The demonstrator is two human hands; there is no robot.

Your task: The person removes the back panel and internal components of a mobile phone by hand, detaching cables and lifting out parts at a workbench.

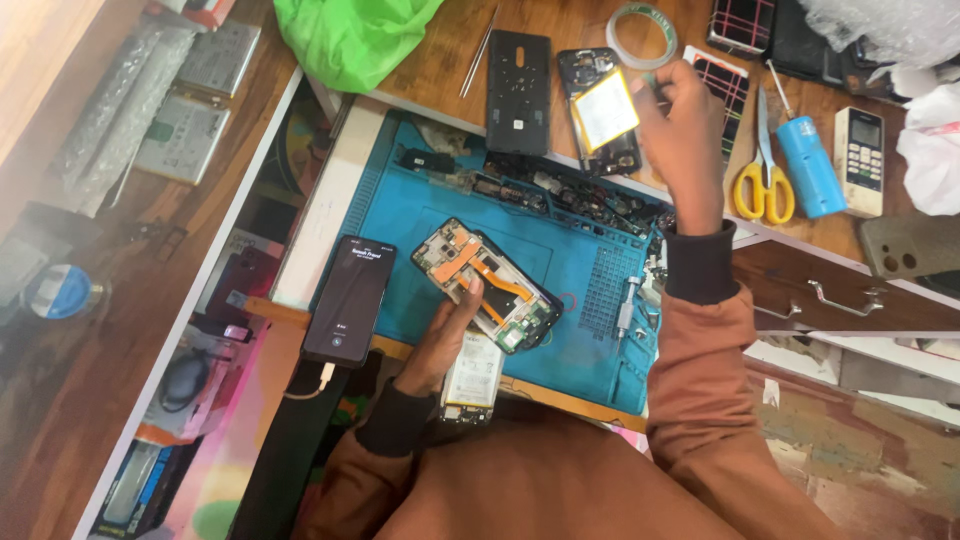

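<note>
My left hand rests on an opened phone with orange flex cables, lying on the blue repair mat; the thumb presses its lower edge. My right hand is raised over the back of the desk and holds a flat phone battery with a yellow edge, above another opened phone body. A second battery lies under my left wrist.
A black phone with a lit screen and cable lies left of the mat. A black back cover, tape roll, yellow scissors, blue screwdriver, white remote sit at the back. Small parts line the mat's top.
</note>
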